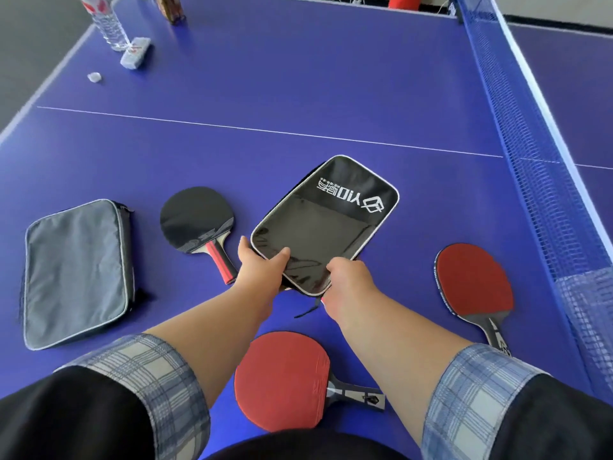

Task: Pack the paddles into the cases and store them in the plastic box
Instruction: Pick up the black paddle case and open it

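A black paddle case (326,220) with white piping and white lettering is lifted slightly over the blue table. My left hand (262,267) grips its near left corner, thumb on top. My right hand (348,277) pinches the near right edge by the zipper, where a dark pull cord dangles. A grey case (74,273) lies flat at the left. A black-faced paddle (197,220) with a red handle lies between the two cases. One red paddle (282,380) lies near me between my forearms. Another red paddle (474,283) lies at the right.
The blue table tennis table (298,94) stretches ahead, with its net (537,167) along the right side. At the far left stand a plastic water bottle (107,21), a small white packet (136,51) and a bottle cap (94,77). No plastic box is in view.
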Tool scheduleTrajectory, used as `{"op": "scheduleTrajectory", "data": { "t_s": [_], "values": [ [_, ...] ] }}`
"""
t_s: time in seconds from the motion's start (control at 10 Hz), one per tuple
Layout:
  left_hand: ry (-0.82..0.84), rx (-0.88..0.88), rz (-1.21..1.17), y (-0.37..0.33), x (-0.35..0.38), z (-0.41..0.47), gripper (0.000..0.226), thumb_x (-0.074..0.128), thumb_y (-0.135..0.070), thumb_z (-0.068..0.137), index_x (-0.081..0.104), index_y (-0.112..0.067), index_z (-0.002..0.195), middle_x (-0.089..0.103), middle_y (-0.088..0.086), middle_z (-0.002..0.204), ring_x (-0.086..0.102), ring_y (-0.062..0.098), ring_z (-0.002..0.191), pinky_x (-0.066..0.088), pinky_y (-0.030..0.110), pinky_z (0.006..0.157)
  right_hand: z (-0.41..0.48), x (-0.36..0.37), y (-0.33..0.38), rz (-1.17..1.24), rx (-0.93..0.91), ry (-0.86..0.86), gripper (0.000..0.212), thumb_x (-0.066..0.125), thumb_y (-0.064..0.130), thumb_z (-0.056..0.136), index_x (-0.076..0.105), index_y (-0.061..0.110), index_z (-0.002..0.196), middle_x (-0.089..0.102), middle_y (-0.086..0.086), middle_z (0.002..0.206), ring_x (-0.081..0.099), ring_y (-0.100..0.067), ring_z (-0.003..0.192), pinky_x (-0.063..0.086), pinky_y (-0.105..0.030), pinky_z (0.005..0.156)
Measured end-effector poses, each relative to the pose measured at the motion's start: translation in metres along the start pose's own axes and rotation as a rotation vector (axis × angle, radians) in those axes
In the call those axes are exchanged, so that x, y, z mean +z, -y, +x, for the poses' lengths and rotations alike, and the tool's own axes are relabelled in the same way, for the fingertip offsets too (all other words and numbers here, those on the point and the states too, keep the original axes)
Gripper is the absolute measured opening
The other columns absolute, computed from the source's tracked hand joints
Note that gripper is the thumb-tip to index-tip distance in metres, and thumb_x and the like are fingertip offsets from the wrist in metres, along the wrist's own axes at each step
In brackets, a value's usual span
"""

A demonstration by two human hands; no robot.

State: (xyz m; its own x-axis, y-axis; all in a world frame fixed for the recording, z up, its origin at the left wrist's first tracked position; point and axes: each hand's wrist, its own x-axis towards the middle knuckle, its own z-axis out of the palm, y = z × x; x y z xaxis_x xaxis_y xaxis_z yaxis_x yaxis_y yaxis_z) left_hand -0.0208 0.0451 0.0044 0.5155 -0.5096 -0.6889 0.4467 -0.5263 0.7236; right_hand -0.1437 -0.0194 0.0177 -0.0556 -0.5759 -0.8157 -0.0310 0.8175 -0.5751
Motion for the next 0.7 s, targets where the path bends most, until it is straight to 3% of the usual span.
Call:
{"op": "scheduleTrajectory", "data": {
  "t_s": [0.1,0.2,0.3,0.4,0.5,0.6,0.7],
  "values": [
    [0.018,-0.01,-0.238,0.015,-0.022,-0.022,0.05,0.072,-0.021,0.085,0.049,-0.032,0.127,0.068,-0.003,0.115,0.073,0.02,0.091,0.061,0.037,0.064,-0.023,0.02,-0.021,-0.012,0.012,0.031,0.043,0.052,0.002,0.09,0.051,0.0,0.132,0.059,-0.021,0.135,0.065,-0.036,0.109,0.051,-0.037,0.084],
    [0.058,-0.011,-0.289,0.022,-0.06,-0.038,0.041,0.066,-0.014,0.09,0.052,-0.033,0.124,0.069,-0.001,0.116,0.072,0.024,0.097,0.061,0.046,0.075,-0.053,0.033,-0.049,0.08,0.008,0.038,0.032,0.056,-0.002,0.085,0.062,0.005,0.115,0.068,-0.019,0.12,0.067,-0.038,0.111,0.058,-0.045,0.088],
    [0.088,0.028,-0.162,0.019,-0.111,-0.047,0.041,0.063,-0.014,0.091,0.052,-0.037,0.123,0.069,-0.002,0.117,0.071,0.023,0.098,0.06,0.051,0.08,-0.078,0.037,-0.075,0.266,0.012,0.116,0.029,0.064,0.004,0.087,0.065,0.008,0.115,0.071,-0.012,0.109,0.07,-0.027,0.093,0.058,-0.038,0.069],
    [0.159,0.029,-0.085,0.016,-0.164,-0.055,0.045,0.062,-0.011,0.094,0.051,-0.038,0.129,0.068,-0.002,0.12,0.07,0.022,0.101,0.059,0.047,0.082,-0.097,0.032,-0.086,0.387,-0.005,0.122,0.02,0.069,0.011,0.086,0.068,0.015,0.106,0.075,-0.009,0.106,0.073,-0.023,0.087,0.061,-0.039,0.072],
    [0.227,0.004,-0.032,0.019,-0.215,-0.059,0.045,0.058,-0.008,0.097,0.052,-0.039,0.129,0.07,0.0,0.117,0.072,0.021,0.096,0.06,0.044,0.077,-0.101,0.02,-0.097,0.39,-0.089,0.058,0.023,0.072,0.018,0.086,0.068,0.019,0.109,0.075,-0.009,0.107,0.073,-0.026,0.093,0.061,-0.044,0.079],
    [0.324,-0.037,0.016,0.028,-0.257,-0.058,0.045,0.056,-0.006,0.098,0.053,-0.039,0.128,0.073,0.0,0.113,0.074,0.019,0.093,0.06,0.038,0.069,-0.105,0.011,-0.111,0.324,-0.142,0.017,0.027,0.076,0.028,0.083,0.073,0.018,0.108,0.08,-0.006,0.095,0.077,-0.026,0.083,0.062,-0.047,0.075],
    [0.348,-0.056,0.06,0.036,-0.284,-0.054,0.051,0.057,-0.006,0.098,0.048,-0.039,0.135,0.072,0.001,0.117,0.072,0.022,0.1,0.059,0.04,0.076,-0.111,0.009,-0.129,0.12,-0.109,0.047,0.029,0.08,0.037,0.081,0.074,0.021,0.105,0.08,-0.003,0.088,0.078,-0.025,0.075,0.063,-0.046,0.07]
  ]
}}
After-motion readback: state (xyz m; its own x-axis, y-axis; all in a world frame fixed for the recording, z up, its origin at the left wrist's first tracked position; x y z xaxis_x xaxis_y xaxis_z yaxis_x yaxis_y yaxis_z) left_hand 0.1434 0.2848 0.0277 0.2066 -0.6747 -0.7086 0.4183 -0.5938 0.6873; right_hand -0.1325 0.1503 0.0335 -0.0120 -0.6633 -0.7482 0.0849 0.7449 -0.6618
